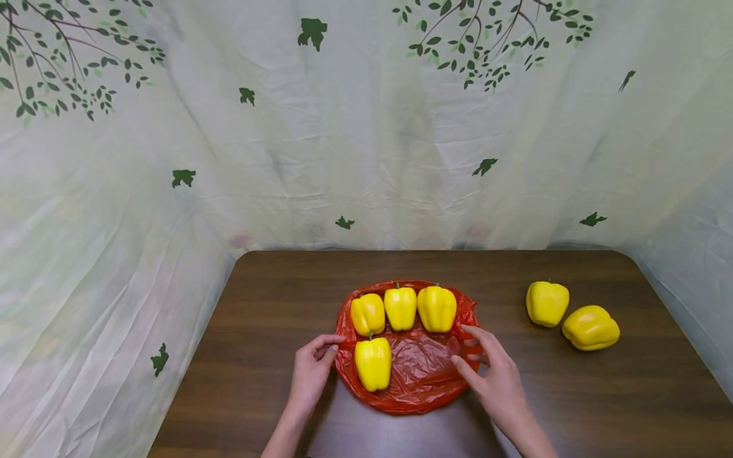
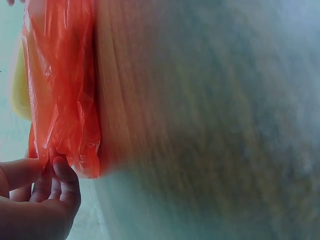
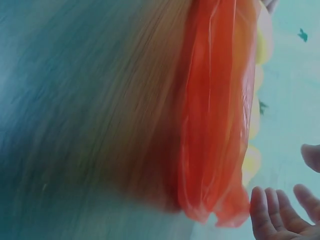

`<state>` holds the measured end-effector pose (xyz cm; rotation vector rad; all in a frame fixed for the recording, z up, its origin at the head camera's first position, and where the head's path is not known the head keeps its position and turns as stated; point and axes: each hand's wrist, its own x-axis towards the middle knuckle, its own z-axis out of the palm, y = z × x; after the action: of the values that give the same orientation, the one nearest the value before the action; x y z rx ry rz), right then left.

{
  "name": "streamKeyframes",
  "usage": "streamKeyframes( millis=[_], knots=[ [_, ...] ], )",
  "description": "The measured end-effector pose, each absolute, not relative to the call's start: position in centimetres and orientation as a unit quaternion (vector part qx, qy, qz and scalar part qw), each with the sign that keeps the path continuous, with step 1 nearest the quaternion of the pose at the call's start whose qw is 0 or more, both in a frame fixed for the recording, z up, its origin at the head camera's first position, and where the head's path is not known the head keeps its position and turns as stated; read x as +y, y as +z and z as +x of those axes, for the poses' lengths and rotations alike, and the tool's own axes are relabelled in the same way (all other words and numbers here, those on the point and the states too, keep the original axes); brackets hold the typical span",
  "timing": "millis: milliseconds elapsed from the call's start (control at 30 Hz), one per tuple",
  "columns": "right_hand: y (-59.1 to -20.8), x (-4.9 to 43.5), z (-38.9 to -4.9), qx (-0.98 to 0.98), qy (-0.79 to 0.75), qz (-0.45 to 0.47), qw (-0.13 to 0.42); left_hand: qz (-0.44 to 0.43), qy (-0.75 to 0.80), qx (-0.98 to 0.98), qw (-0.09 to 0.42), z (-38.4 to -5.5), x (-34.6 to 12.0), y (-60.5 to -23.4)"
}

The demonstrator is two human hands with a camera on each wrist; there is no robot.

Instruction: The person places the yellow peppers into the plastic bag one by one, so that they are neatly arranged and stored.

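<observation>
A red plastic bag (image 1: 424, 362) with its rim rolled outward lies on the table, opening upward. Three yellow bell peppers stand in a row at its far side, among them the middle pepper (image 1: 400, 308). Another yellow bell pepper (image 1: 373, 364) sits at the bag's left. My left hand (image 1: 312, 369) pinches the left rim of the bag; in the left wrist view, thumb and fingers close on the red plastic (image 2: 65, 90). At the right rim, my right hand (image 1: 495, 375) has its fingers spread and loosely bent, with fingertips (image 3: 257, 197) right at the plastic.
Two more yellow bell peppers, one upright (image 1: 547, 303) and one on its side (image 1: 592, 328), lie on the brown wooden table (image 1: 263, 299) to the right of the bag. Behind the table hangs a pale curtain (image 1: 366, 127) with a leaf print.
</observation>
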<state>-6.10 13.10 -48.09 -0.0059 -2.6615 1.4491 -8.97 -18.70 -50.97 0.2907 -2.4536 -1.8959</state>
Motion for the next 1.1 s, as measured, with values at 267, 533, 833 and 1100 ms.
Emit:
streamKeyframes(
  millis=[267, 533, 833, 1100],
  knots=[
    [-48.4, 14.9, -5.8, -0.879, 0.468, -0.015, 0.089, 0.089, -0.609, -0.788, 0.019, -9.0, -18.7, -51.0],
    [-48.8, 16.8, -5.3, -0.884, 0.452, -0.047, 0.111, 0.089, -0.613, -0.785, 0.015, -9.0, -18.7, -50.9],
    [-49.0, 19.8, -4.9, -0.896, 0.422, -0.076, 0.115, 0.085, -0.62, -0.78, 0.009, -9.0, -18.8, -50.9],
    [-49.2, 22.7, -4.6, -0.909, 0.397, -0.094, 0.091, 0.085, -0.613, -0.785, 0.017, -9.0, -18.8, -50.8]
  ],
)
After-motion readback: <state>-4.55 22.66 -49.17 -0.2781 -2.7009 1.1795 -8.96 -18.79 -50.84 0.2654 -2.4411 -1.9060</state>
